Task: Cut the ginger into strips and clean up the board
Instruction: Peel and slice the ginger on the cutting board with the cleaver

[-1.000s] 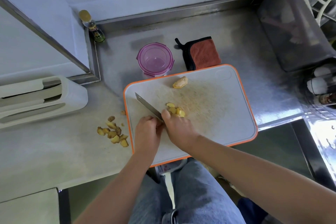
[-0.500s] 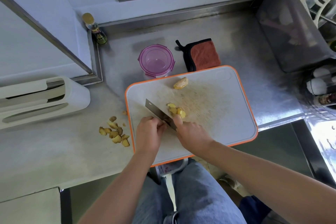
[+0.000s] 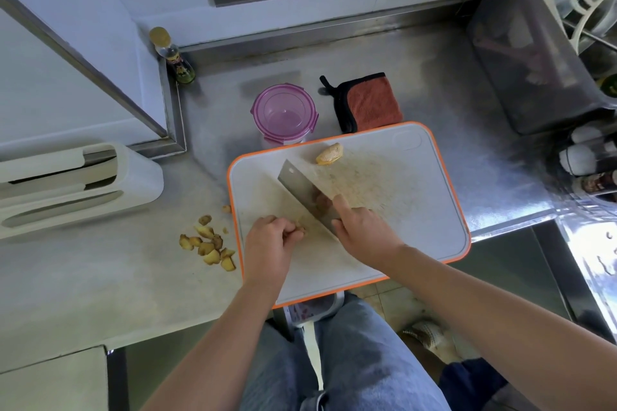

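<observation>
A white cutting board (image 3: 417, 227) with an orange rim lies on the counter. My right hand (image 3: 364, 230) grips a cleaver (image 3: 302, 188), whose broad blade tilts up and hides the cut ginger pieces behind it. My left hand (image 3: 270, 240) is curled on a small ginger piece (image 3: 300, 227) on the board, just left of the blade. A larger ginger chunk (image 3: 330, 153) lies near the board's far edge.
Ginger peel scraps (image 3: 208, 243) lie on the counter left of the board. A purple-lidded container (image 3: 283, 113) and an orange cloth (image 3: 370, 102) sit behind the board. A knife holder (image 3: 76, 183) is at the left, a bottle (image 3: 175, 60) in the corner, a dish rack (image 3: 551, 43) at the right.
The cleaver has swung from nearly edge-on to tilted with its flat face up and moved right, covering the cut ginger pieces. My right hand shifted right; my left hand stayed in place.
</observation>
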Tool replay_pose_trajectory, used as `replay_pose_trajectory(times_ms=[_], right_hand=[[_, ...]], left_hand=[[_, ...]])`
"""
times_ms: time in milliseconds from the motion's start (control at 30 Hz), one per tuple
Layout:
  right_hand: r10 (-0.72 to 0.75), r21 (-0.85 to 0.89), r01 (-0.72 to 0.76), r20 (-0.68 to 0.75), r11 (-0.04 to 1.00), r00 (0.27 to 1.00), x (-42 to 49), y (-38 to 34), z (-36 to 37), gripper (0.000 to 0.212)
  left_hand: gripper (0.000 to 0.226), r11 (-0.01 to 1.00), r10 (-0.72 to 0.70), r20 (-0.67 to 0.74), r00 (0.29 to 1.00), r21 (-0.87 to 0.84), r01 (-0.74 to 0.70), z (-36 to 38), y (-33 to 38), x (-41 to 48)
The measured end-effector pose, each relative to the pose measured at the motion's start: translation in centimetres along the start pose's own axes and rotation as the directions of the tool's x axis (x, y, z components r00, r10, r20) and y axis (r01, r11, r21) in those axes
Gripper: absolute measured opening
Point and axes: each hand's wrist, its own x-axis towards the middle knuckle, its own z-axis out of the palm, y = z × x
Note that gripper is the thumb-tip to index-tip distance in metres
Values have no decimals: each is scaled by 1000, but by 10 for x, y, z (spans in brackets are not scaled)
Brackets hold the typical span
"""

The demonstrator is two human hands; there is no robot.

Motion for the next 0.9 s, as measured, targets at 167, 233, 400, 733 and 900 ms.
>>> replay_pose_trajectory(times_ms=[167,233,400,733,900], right_hand=[[-54,21,55,-38,998,998,0,-10,-5,10],[-62,-10,62,-13,998,998,-2,-10,-6,15],[-110,-106,110,13,988,994,-12,-17,-6,28],[-61,-138,75,104,988,993,-16,-26,-5,24],[-51,-127,65,111,990,993,-18,-27,-4,24]], left_hand=[[9,997,-71,-12,997,-29,70,2,-3,-1],[9,992,-105,-25,994,-70,103,2,-2,-2],[7,978,-179,-64,982,-117,171,3,1,-5],[13,979,-182,-71,981,-106,174,5,0,-3],[11,986,-152,-79,985,-85,145,6,-2,-3]])
